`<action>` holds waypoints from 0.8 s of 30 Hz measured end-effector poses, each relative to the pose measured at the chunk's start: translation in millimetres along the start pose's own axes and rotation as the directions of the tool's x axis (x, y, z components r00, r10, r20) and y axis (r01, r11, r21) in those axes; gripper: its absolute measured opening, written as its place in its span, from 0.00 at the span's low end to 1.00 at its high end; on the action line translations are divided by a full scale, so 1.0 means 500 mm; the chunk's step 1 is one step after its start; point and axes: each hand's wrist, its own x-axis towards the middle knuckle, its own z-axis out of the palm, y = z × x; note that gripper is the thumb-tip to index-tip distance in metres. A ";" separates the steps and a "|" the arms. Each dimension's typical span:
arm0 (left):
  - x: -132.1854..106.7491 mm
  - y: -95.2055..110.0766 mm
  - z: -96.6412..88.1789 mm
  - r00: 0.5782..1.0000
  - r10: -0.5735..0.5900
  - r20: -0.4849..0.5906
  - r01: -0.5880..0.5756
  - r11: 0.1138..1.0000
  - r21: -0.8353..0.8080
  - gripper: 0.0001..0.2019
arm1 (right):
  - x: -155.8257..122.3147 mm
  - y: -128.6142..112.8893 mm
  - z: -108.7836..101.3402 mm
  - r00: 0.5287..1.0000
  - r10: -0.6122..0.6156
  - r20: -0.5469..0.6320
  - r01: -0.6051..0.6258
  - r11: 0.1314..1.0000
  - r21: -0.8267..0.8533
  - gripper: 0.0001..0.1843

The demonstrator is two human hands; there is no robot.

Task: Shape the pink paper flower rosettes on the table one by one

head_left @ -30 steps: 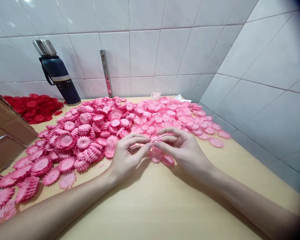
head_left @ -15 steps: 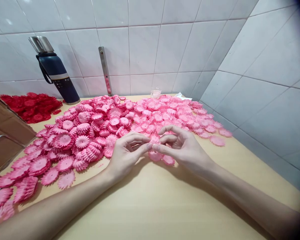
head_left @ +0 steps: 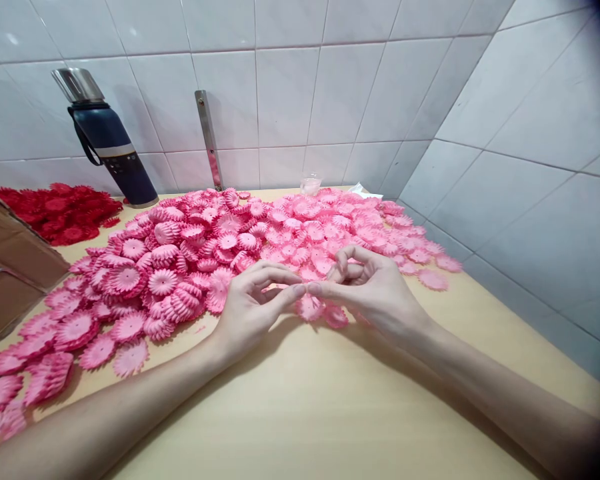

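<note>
My left hand (head_left: 260,300) is closed in a pinch, its thumb and fingertips meeting near the middle of the view. Facing it, my right hand (head_left: 373,290) is closed too, with the index finger curled and the thumb stretched to the left thumb tip. The two thumb tips touch or nearly touch. Anything pinched between them is too small or too hidden to make out. Just behind and below the fingertips lie pink frilled flower-petal discs (head_left: 310,308), part of a wide pile of pink petal discs (head_left: 230,240).
A pile of red petal discs (head_left: 60,210) lies at the back left, near a dark blue flask (head_left: 117,150). A cardboard box (head_left: 17,247) stands at the left edge. Against the tiled wall are a metal strip (head_left: 209,137) and a small clear cup (head_left: 311,183). Pale wooden table (head_left: 300,413) in front.
My right index finger has curled and drawn back from the left fingertips, while the thumbs stay together. The left hand has hardly moved. The view has shifted slightly.
</note>
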 end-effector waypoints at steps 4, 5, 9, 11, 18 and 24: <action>0.000 0.001 -0.004 0.997 -0.036 0.073 0.036 0.999 -0.001 0.08 | 0.004 0.011 -0.001 0.999 0.013 0.042 -0.012 1.000 -0.024 0.24; 0.000 0.002 -0.004 0.996 -0.036 0.086 0.035 0.999 0.008 0.07 | 0.004 0.014 -0.002 0.998 0.021 0.058 -0.020 1.000 -0.018 0.23; 0.001 0.009 -0.003 0.991 0.039 0.129 -0.052 0.994 0.099 0.04 | 0.006 0.020 -0.003 0.991 0.043 0.129 -0.044 0.999 0.005 0.22; 0.000 0.011 -0.001 0.986 0.079 0.144 -0.100 0.984 0.146 0.03 | 0.005 0.019 -0.003 0.989 0.045 0.143 -0.043 0.999 -0.019 0.22; -0.003 0.012 0.006 0.991 0.069 -0.114 -0.060 0.995 0.078 0.04 | 0.009 0.010 0.000 0.990 -0.107 -0.096 0.100 0.992 -0.073 0.22; -0.001 0.007 0.005 0.956 0.185 -0.227 -0.122 0.956 0.265 0.05 | 0.039 0.027 -0.035 0.885 -0.298 -0.357 0.219 0.944 -0.245 0.17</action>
